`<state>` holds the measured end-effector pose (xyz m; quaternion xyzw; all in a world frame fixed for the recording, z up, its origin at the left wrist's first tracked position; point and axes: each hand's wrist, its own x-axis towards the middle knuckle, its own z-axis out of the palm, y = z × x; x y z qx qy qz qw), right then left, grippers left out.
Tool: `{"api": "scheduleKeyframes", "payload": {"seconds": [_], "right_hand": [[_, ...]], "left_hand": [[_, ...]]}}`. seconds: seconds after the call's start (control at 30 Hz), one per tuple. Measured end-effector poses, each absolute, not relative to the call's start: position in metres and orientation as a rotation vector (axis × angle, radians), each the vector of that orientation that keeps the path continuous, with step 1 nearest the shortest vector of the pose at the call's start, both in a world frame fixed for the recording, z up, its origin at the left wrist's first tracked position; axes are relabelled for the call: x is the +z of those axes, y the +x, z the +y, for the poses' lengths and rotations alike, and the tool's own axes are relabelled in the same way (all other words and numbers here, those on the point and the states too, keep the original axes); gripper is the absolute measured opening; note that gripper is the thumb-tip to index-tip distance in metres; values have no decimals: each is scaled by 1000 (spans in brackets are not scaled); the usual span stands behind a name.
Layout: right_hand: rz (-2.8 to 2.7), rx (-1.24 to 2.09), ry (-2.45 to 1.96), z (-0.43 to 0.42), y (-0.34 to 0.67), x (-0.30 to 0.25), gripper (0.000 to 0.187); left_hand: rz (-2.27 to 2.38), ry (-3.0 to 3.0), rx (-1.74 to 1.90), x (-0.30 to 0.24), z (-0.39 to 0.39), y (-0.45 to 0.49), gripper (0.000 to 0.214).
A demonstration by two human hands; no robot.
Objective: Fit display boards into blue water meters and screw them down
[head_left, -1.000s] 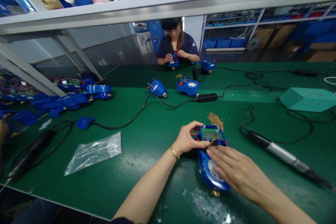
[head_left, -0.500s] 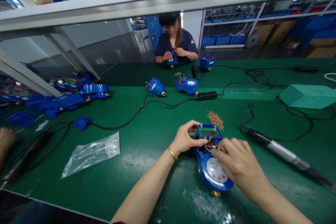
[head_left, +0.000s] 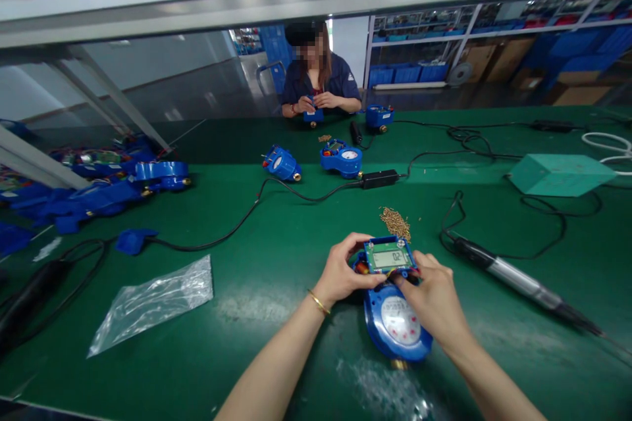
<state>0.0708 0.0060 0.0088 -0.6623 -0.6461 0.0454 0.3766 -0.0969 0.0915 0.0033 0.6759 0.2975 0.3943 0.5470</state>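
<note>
A blue water meter (head_left: pixel 371 323) with a round white dial (head_left: pixel 401 320) lies in front of me, its brass fitting (head_left: pixel 399 364) towards me. At its far end is a green circuit board (head_left: pixel 409 263) with a lit LCD display. My left hand (head_left: pixel 342 271) grips the board's left side, thumb along the near edge. On the right side, my right hand (head_left: pixel 430 293) pinches the board, its thumb by thin coloured wires (head_left: pixel 392 273). The wires are mostly hidden under the board and fingers. A red-orange part shows beside my left fingers.
Small brass screws (head_left: pixel 395 222) lie in a pile beyond the meter. An electric screwdriver (head_left: pixel 513 276) is at right, a clear plastic bag (head_left: pixel 158 299) at left. More blue meters (head_left: pixel 340 159) stand farther back. A co-worker (head_left: pixel 320 82) handles one across the table. Cables cross the tabletop.
The circuit board has tilted so its display faces me and shows digits. My right hand has moved from the wires inside to the board's right edge. The view has shifted slightly right.
</note>
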Motion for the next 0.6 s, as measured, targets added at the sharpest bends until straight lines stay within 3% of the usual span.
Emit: {"api": "scheduleKeyframes", "payload": {"seconds": [0.27, 0.4, 0.6], "right_hand": [[-1651, 148, -1690, 3, 71, 7, 23], [-1665, 335, -1617, -17, 86, 20, 24], [-1214, 443, -1681, -43, 80, 49, 26]], "left_hand": [[759, 1830, 952, 13, 87, -96, 59], [778, 1786, 992, 12, 85, -95, 60], [795, 1824, 992, 14, 83, -95, 61]]}}
